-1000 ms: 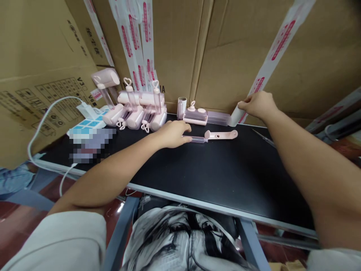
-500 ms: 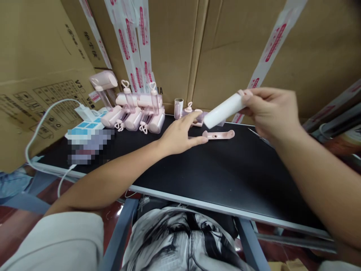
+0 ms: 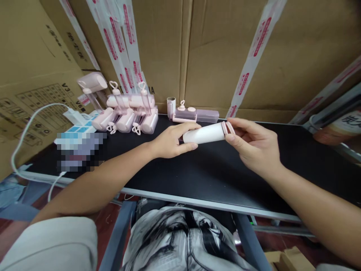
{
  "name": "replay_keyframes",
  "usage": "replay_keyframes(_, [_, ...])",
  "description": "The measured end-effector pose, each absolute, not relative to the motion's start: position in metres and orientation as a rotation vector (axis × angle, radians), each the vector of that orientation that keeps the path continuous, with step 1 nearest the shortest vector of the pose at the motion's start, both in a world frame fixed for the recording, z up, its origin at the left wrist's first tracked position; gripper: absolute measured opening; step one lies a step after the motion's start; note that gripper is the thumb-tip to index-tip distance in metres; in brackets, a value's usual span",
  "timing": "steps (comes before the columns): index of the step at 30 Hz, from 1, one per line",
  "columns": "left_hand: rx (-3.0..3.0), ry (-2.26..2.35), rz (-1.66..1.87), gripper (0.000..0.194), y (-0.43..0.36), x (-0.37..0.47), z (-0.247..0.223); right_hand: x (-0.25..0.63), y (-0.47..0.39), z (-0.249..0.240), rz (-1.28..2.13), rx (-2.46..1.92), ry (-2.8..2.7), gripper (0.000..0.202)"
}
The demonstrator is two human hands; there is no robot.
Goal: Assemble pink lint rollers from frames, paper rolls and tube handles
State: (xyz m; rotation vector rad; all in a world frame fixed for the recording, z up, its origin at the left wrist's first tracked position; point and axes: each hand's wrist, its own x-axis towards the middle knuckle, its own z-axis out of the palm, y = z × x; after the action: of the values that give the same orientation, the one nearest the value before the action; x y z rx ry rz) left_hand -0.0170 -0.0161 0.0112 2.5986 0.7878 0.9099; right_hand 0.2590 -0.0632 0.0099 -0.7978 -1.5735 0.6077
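Observation:
A white cylindrical roll (image 3: 204, 134), much like a lint-roller refill, lies nearly level between my hands just above the black tabletop. My left hand (image 3: 172, 141) closes on its left end, thumb in front and fingers behind. At the other end, my right hand (image 3: 249, 141) pinches a pink end piece (image 3: 229, 128) with thumb and fingertips. Part of this pink piece juts out past the roll; how far it runs behind the roll is hidden. Behind them stand a small upright tube (image 3: 171, 107) and a pink part with a heart-shaped loop (image 3: 182, 105).
Several assembled pink-and-clear pieces (image 3: 125, 120) are stacked at the back left. Beside them sit a power strip (image 3: 76, 130) and a white cable (image 3: 21, 135). A lilac translucent cover (image 3: 208, 116) lies along the cardboard wall (image 3: 211, 56). A jar-like container (image 3: 338, 124) is at far right.
My right hand has brought the roll down and left, levelling it. My left hand has closed on its left end. The pink bracket lying on the table is no longer visible there.

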Motion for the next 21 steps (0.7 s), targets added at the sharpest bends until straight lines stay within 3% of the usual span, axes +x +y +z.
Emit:
replay_keyframes(14, [2.572,0.777,0.871,0.06,-0.014,-0.017,0.006,0.265,-0.064,0.006,0.374,-0.824,-1.701,0.034])
replay_keyframes(21, [2.572,0.746,0.878,0.065,-0.012,-0.017,0.004,0.266,-0.056,0.0,0.511,-0.778,-1.682,0.036])
